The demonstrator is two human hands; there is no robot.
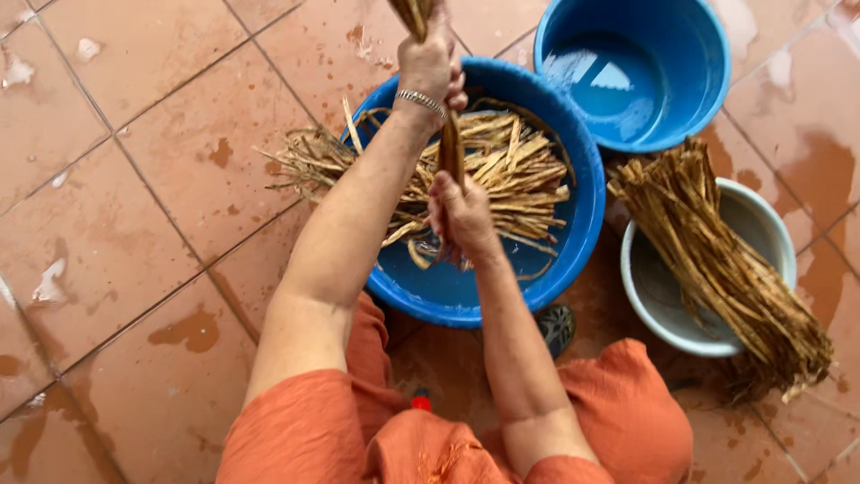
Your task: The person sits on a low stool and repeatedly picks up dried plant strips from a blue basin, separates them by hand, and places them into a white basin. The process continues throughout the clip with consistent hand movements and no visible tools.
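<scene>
The left hand (432,63) is raised near the top edge of the view, its fingers closed around the upper part of a twisted bundle of strips (451,148); a metal bracelet (422,102) sits on that wrist. The right hand (461,215) is lower, its fingers wrapped around the same bundle just above the water. The bundle runs roughly upright between the two hands, and its top end leaves the picture.

Both hands work over a large blue basin (582,193) standing on the floor. It holds shallow water and a loose pile of tan plant strips (502,175) lying across it; some strip ends hang over the basin's left rim.

Behind and to the right stands a second blue tub (690,116), holding clear water only. It sits just beside the large basin. To the right of the large basin is a pale bowl (645,287), with a long sheaf of brown strips (717,260) laid diagonally across it, the lower end resting beyond the rim on the tiles.

The floor (134,179) is terracotta tile, wet in patches. The person is crouched, in orange clothing (618,403), and a dark sandal (557,327) shows beneath the basin's near edge.
</scene>
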